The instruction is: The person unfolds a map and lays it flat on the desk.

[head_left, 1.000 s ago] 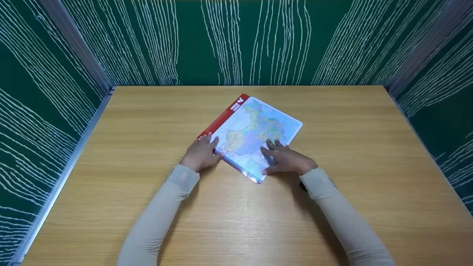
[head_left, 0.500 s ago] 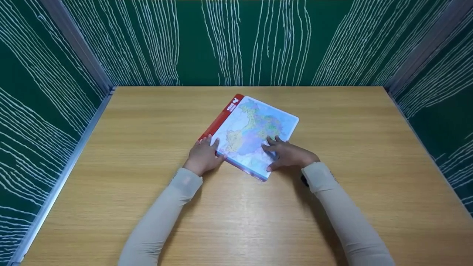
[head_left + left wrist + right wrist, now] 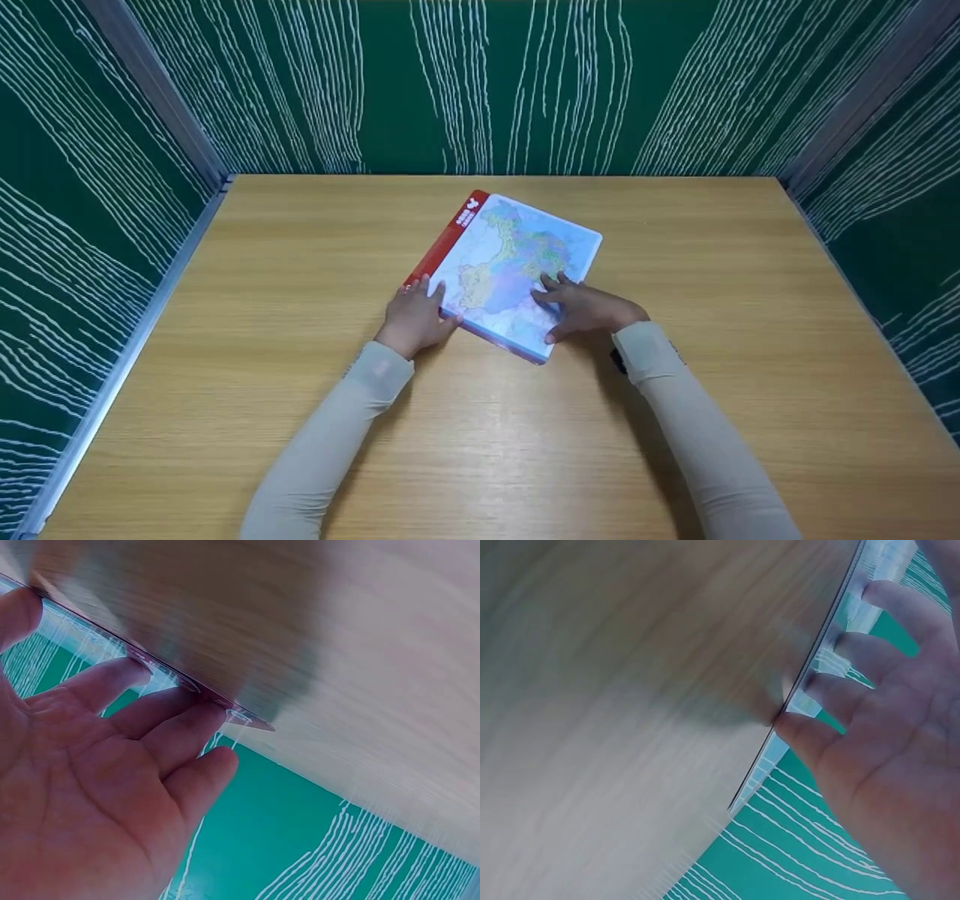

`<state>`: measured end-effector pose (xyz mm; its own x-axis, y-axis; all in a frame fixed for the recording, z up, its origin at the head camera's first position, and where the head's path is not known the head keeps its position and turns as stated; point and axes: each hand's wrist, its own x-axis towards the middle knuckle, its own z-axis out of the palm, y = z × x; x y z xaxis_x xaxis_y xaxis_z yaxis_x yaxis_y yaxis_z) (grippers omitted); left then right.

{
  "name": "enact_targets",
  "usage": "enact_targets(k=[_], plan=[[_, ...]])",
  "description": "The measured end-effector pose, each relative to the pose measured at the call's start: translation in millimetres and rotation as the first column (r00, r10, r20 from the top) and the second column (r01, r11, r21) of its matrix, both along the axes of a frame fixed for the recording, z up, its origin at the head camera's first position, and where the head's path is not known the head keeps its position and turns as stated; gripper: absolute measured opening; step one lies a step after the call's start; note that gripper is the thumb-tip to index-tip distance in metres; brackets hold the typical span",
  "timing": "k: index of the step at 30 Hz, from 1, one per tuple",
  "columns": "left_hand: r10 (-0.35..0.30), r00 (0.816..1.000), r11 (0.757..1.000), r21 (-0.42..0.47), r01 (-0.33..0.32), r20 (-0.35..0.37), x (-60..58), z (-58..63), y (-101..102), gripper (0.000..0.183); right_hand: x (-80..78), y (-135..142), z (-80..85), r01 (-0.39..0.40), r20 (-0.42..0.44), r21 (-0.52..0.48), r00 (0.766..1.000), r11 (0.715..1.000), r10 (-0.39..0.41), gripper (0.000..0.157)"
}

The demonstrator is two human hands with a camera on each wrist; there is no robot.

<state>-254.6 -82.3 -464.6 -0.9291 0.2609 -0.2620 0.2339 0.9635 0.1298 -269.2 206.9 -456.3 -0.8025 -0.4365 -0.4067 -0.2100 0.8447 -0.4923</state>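
Observation:
A flat, thin map board (image 3: pixel 506 255) with a red strip down its left side lies turned at an angle on the wooden table. It is printed with a pale blue map and has rounded corners. My left hand (image 3: pixel 415 319) rests its spread fingers on the board's left corner, thumb at the lower edge. On the right side, my right hand (image 3: pixel 589 309) touches the map surface with extended fingertips, its thumb at the near right edge. Both wrist views show the board edge-on, low against the table, with the left hand (image 3: pixel 97 772) and right hand (image 3: pixel 900 720) fingers along it.
The wooden table (image 3: pixel 300 240) spreads around the board on all sides. Green panels (image 3: pixel 420 90) with white wavy lines stand behind it and at both sides, joined by grey metal posts (image 3: pixel 157 82).
The map board has turned a little counterclockwise: its top corner went left, its near corner right and slightly up. Both hands shifted slightly along with it, staying on the board.

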Motion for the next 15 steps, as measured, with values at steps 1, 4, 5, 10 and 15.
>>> enact_targets(k=[1, 4, 5, 10, 15], plan=[[0.000, 1.000, 1.000, 0.000, 0.000, 0.002, 0.3, -0.2, 0.2, 0.079, -0.1, -0.1, -0.4, 0.006, 0.005, 0.000, 1.000, 1.000, -0.006, 0.086], [0.005, 1.000, 1.000, 0.001, -0.005, 0.008, 1.4, -0.8, 0.5, 0.079, 0.4, -0.4, -0.9, 0.013, 0.013, 0.006, 1.000, 1.000, -0.013, 0.085], [0.006, 1.000, 1.000, 0.000, -0.006, 0.010, 1.6, -1.2, 0.5, 0.079, 0.6, -0.5, -1.1, 0.014, 0.014, 0.010, 1.000, 1.000, -0.015, 0.085], [0.006, 1.000, 1.000, -0.014, -0.006, 0.019, 0.8, -1.6, 0.8, 0.079, 1.0, 0.1, -1.8, 0.011, 0.012, 0.002, 1.000, 1.000, -0.011, 0.085], [0.008, 1.000, 0.999, -0.035, -0.007, 0.031, -1.0, 1.7, 1.5, 0.080, 1.2, 2.8, -1.7, 0.029, 0.018, -0.039, 0.999, 0.999, -0.028, 0.083]])
